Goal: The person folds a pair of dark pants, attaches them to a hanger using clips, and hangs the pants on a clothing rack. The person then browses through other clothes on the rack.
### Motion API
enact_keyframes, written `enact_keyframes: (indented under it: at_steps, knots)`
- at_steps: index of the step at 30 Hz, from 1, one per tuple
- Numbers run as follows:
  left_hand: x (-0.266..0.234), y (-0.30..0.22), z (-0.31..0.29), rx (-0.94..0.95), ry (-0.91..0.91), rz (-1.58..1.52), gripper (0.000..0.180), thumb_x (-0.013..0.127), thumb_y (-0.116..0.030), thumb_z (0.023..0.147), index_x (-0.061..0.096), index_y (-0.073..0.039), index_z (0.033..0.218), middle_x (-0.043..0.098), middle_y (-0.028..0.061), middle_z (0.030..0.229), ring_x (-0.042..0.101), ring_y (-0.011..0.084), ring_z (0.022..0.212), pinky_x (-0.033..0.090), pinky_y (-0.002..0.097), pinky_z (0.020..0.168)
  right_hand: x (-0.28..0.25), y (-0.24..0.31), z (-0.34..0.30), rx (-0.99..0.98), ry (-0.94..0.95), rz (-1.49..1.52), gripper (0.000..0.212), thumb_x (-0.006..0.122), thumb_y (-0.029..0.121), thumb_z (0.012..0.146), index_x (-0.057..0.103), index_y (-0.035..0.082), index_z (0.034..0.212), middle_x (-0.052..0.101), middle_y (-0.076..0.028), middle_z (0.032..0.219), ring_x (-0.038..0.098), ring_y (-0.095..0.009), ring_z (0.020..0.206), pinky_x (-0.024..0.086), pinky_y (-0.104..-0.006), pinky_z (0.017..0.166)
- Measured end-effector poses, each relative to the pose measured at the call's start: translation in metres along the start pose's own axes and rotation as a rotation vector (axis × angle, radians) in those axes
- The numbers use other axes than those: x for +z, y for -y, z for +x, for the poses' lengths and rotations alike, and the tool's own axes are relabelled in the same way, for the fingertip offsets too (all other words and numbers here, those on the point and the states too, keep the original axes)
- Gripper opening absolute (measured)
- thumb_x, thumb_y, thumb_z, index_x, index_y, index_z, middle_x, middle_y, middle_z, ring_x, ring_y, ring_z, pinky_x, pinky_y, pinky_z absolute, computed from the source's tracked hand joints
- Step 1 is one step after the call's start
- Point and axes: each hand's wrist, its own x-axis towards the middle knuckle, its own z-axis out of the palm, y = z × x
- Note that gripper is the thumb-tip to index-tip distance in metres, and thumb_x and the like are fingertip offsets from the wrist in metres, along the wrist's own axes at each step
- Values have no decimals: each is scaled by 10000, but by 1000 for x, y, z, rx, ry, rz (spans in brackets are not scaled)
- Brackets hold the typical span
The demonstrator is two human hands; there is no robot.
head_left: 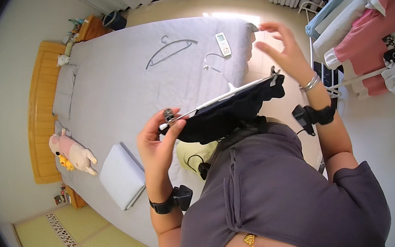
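A white clip hanger (pixel 232 88) is in front of my body, its hook lying toward the bed. From its bar hangs a black garment (pixel 226 116), seen nearly edge-on; its exact kind cannot be made out. My left hand (pixel 155 141) pinches the hanger's left end, with thumb and fingers at the metal clip (pixel 169 116). Beyond the right end, my right hand (pixel 288 50) is raised, its fingers apart and nothing in them. Close below it, the right clip (pixel 274 73) sits on the garment's corner.
On the bed (pixel 118 79) lie a grey hanger (pixel 171 52), a white remote control (pixel 223 44), a folded pale cloth (pixel 121 177) and a plush toy (pixel 75 151). At right stands a rack of clothes (pixel 368 28). A dark bin (pixel 114 21) stands beyond the bed.
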Motion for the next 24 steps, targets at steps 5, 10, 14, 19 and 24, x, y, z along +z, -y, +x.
enact_keyframes:
  at_steps: [5,10,14,19,24]
  knots:
    - [-25,10,-4,-13,-48,-81,248,703,-8,831,639,44,1065,651,77,940,681,221,906,516,291,822,0,-85,-65,470,338,456,543,695,274,869,485,106,1341,607,6,1047,537,-107,992,423,-274,886]
    - [-36,20,-3,9,-95,-67,239,686,-55,856,636,39,1069,652,68,906,686,223,897,506,276,772,33,-44,-64,601,594,758,433,734,239,852,573,70,1217,580,-18,1167,518,-78,974,416,-230,891]
    - [-50,36,-9,-9,-157,-119,260,673,-51,861,619,38,1099,675,99,955,680,224,930,503,279,789,48,-42,-56,578,506,894,327,718,211,872,613,54,1139,592,52,995,501,-46,932,414,-213,846]
    - [-66,39,-17,17,-126,-173,301,656,-33,867,587,33,1152,681,129,1026,662,230,982,489,316,891,22,-14,-16,330,398,680,247,696,152,877,626,26,1077,635,-1,948,548,-81,903,437,-239,851]
    - [-79,28,-4,136,-100,-89,333,634,-57,894,553,12,1210,674,138,1049,657,243,994,484,315,913,-15,38,29,28,332,451,197,689,158,879,614,35,1013,611,3,913,544,-88,870,435,-242,834]
